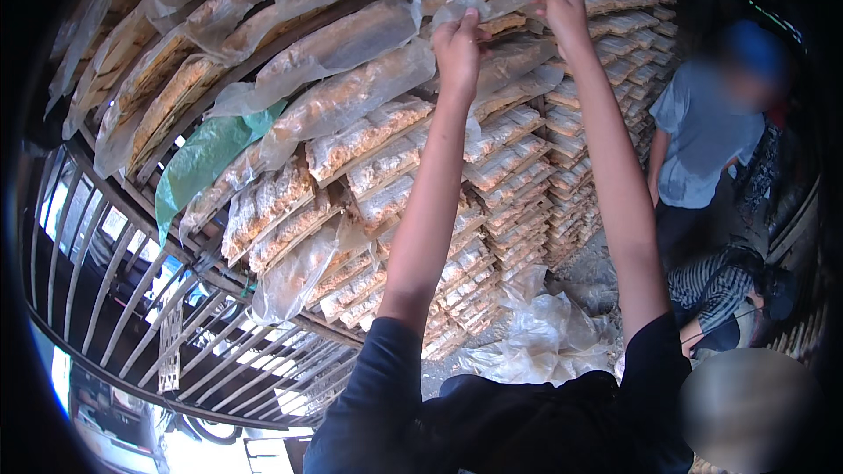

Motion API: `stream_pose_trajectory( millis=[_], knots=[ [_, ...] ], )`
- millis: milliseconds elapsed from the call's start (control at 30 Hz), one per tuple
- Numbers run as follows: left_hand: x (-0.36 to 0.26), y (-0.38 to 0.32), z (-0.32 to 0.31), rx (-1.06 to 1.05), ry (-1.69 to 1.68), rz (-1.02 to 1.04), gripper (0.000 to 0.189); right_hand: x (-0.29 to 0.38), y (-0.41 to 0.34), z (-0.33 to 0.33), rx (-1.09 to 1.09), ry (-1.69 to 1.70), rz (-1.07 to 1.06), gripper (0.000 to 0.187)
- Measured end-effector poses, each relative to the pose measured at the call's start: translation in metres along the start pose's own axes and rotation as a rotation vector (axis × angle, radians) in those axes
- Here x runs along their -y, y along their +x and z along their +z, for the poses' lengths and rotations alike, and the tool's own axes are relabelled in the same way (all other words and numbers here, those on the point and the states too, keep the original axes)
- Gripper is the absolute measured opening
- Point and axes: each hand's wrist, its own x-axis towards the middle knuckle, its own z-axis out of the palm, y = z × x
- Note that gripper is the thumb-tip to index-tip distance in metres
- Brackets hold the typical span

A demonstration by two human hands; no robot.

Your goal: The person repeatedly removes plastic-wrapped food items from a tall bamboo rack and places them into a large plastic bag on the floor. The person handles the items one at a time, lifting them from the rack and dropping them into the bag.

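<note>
Both of my arms reach up to stacked layers of pale, crumbly slabs on wooden slats. My left hand (459,52) pinches a clear plastic sheet (461,5) that lies over one of the upper slabs. Farther right, my right hand (560,10) has its fingers closed on the plastic at the sheet's other part. More clear plastic covers the slabs (362,82) to the left, and a green plastic sheet (211,151) hangs over the left edge. Bare slabs (369,135) with a whitish, orange-tinged surface show below my left hand.
At the right a person in a grey shirt and blue cap (708,125) stands. Below, another person in a striped top (718,289) bends over. Crumpled clear plastic (553,336) lies on the floor. A barrier of wooden slats (197,342) runs along the lower left, with a motorcycle wheel beyond.
</note>
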Motion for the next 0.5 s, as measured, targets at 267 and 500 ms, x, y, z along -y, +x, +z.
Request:
stream_pose_trajectory(
  millis=[267,500],
  knots=[
    [-0.019,-0.009,-0.004,0.045,-0.069,0.108,0.035,0.014,0.002,-0.006,0.034,0.001,-0.123,0.014],
    [-0.043,-0.005,-0.027,0.123,-0.115,0.079,0.032,0.052,-0.008,0.016,-0.016,-0.082,-0.129,0.013]
  ],
)
